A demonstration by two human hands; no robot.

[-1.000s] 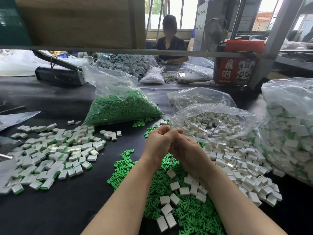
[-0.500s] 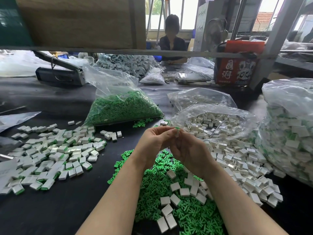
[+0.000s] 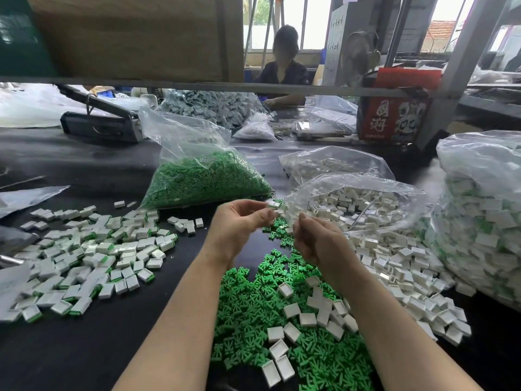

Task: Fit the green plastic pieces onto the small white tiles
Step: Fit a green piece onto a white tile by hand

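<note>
A small white tile [image 3: 273, 204] with a green edge is pinched at the fingertips of the left hand [image 3: 239, 225], raised above a dark work table [image 3: 84, 348]. The right hand [image 3: 317, 239] hovers just beside it, fingers curled inward; motion blur hides whether it holds anything. Below both forearms lies a loose heap of green plastic pieces [image 3: 253, 306] with several bare white tiles [image 3: 291, 310] scattered on top. To the right, more white tiles spill from an open clear bag [image 3: 358, 204] — beyond that stands a tall bag of finished tiles [image 3: 479, 221]. To the left spreads a pile of assembled white-and-green tiles [image 3: 84, 258]. Behind the hands sits a clear bag of green pieces [image 3: 203, 182]. Farther back — a red printed box [image 3: 394, 114], and another person [image 3: 283, 71] seated across the table.
</note>
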